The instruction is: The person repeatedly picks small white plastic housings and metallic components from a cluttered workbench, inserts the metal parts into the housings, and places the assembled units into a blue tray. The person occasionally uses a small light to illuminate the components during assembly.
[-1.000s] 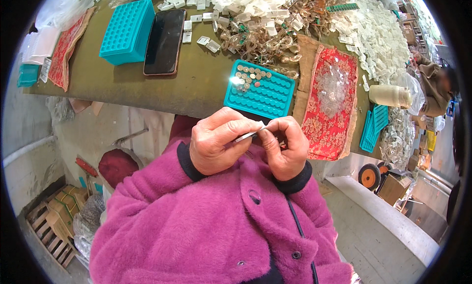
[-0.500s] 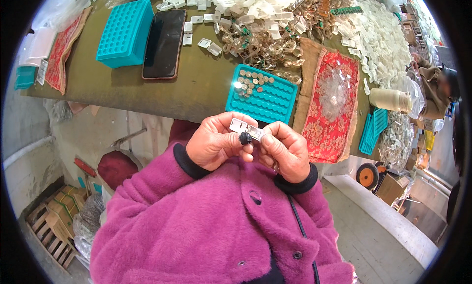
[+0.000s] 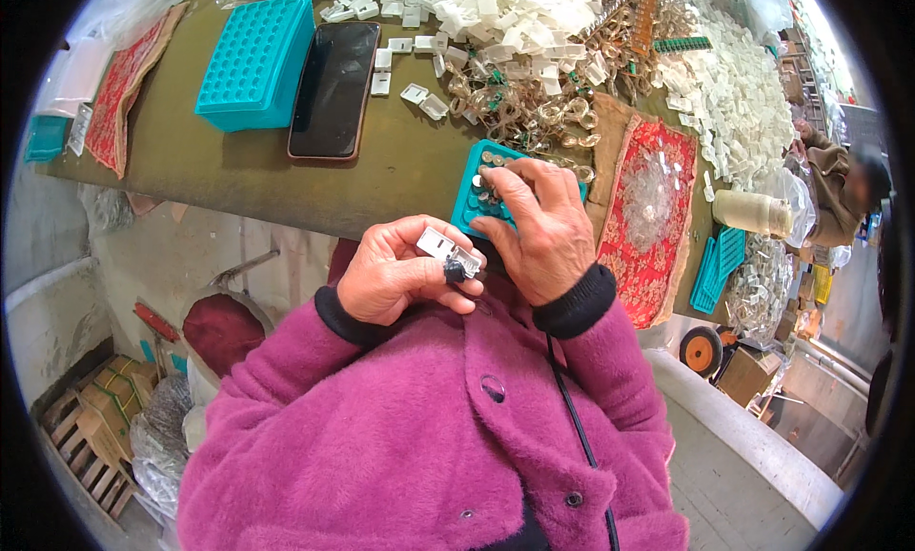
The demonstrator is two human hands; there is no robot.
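My left hand (image 3: 386,275) pinches a small white plastic case (image 3: 437,243) with its lid flipped up. A black knob-like piece (image 3: 455,269) sits by the thumb at the case's lower end. Over a teal tray (image 3: 463,206) at the table's front edge reaches my right hand (image 3: 545,229). Its index fingertip is down among small round silver discs (image 3: 493,158) that look like button cells, and its thumb is apart from that finger, by the tray's near edge. The hand covers much of the tray.
A phone (image 3: 332,91) lies beside a teal rack with round holes (image 3: 254,65). White plastic cases (image 3: 505,17) and clear coiled parts (image 3: 524,98) are heaped at the back. Right of the tray is a red patterned cloth (image 3: 648,265). Another person (image 3: 834,193) is at the far right.
My right hand has left the white case and moved up and over the disc tray. The left hand keeps the case and has shifted slightly left. The view has shifted a little.
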